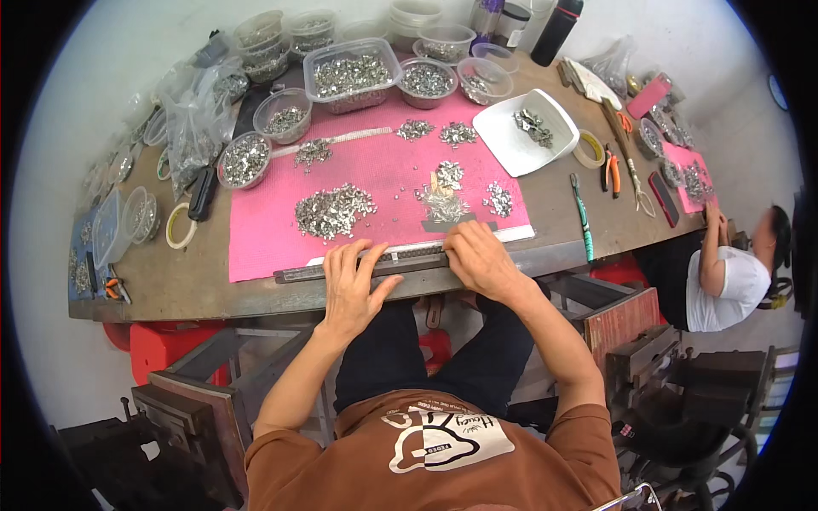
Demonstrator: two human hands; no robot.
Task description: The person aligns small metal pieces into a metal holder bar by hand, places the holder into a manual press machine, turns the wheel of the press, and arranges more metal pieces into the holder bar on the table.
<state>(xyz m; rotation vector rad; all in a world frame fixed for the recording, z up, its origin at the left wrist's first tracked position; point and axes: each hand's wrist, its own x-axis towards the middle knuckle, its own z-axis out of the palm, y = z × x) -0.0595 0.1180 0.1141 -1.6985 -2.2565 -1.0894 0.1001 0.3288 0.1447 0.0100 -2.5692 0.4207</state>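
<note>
A long dark metal bar point(300, 274) lies along the table's front edge, with a narrow row of small pieces point(413, 254) set along it. My left hand point(351, 281) rests on this bar, fingers stretched out and thumb apart. Farther right, my right hand point(484, 260) bends over the bar with its fingertips pressed together; whatever they pinch is hidden. Beyond the right fingertips lies a pile of thin silvery pieces point(446, 207) beside a dark flat strip point(486, 227). A larger heap of small metal parts point(335, 211) spreads on the pink mat point(264, 247) beyond my left hand.
Plastic tubs of metal parts point(352, 77) stand along the back. A white tray point(497, 136) sits at the mat's right corner, near a tape roll point(590, 149), orange-handled pliers point(612, 173) and a green toothbrush point(583, 217). Another person point(731, 277) works at far right.
</note>
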